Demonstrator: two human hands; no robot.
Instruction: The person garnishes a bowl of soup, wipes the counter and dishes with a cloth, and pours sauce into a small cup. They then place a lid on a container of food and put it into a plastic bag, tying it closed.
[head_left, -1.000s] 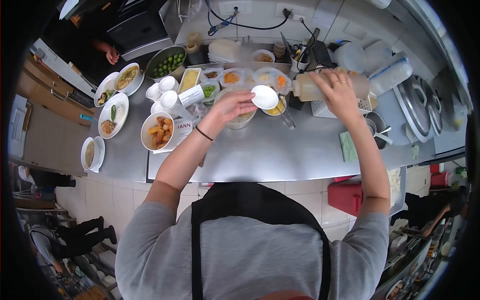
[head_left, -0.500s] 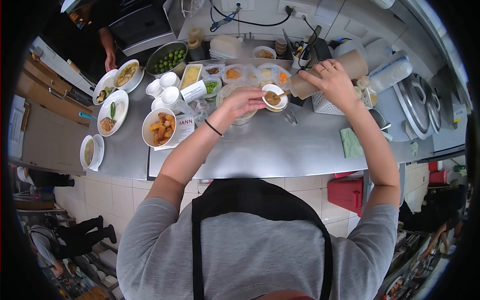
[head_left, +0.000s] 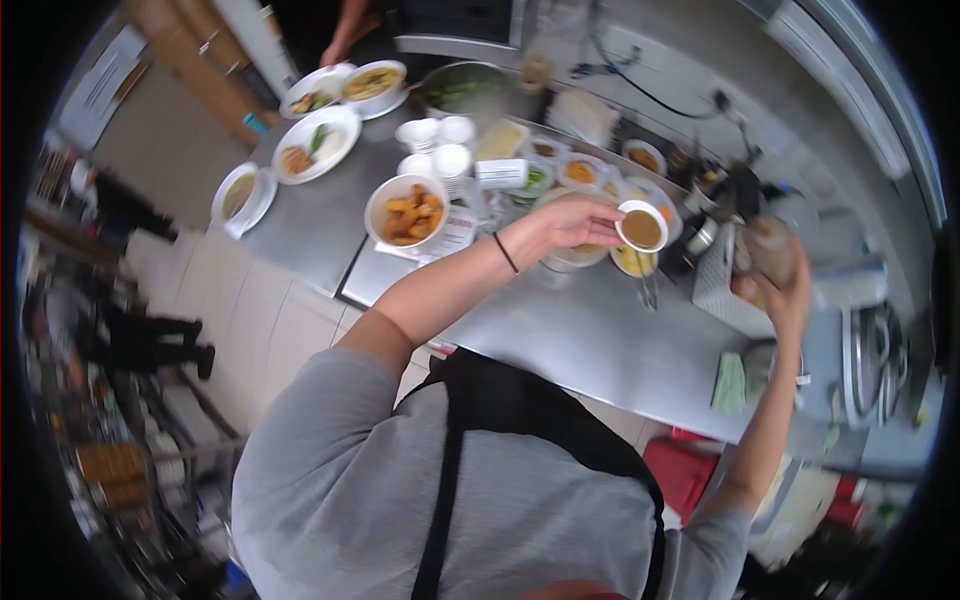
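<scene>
Between the fingertips of my left hand [head_left: 582,222] is a small white cup [head_left: 642,230] of brown sauce, held by its rim over the counter. Just below it sits a container of yellow food [head_left: 634,262], with metal tongs [head_left: 648,290] beside it. My right hand [head_left: 789,288] is wrapped round a translucent squeeze bottle [head_left: 768,248], which stands about upright at the white perforated basket [head_left: 722,292]. A large paper bowl of fried golden pieces [head_left: 408,212] stands left of my left forearm.
Stacked white cups [head_left: 452,162] and tubs of chopped ingredients [head_left: 580,172] line the counter's back. Plated dishes [head_left: 318,145] stand at the left, near another person's hand [head_left: 335,52]. A green cloth [head_left: 730,382] lies at the right, near metal lids [head_left: 868,360].
My right hand has swung the bottle from tilted over the cup to upright at the basket. The cup holds more sauce in view, and the whole view has turned.
</scene>
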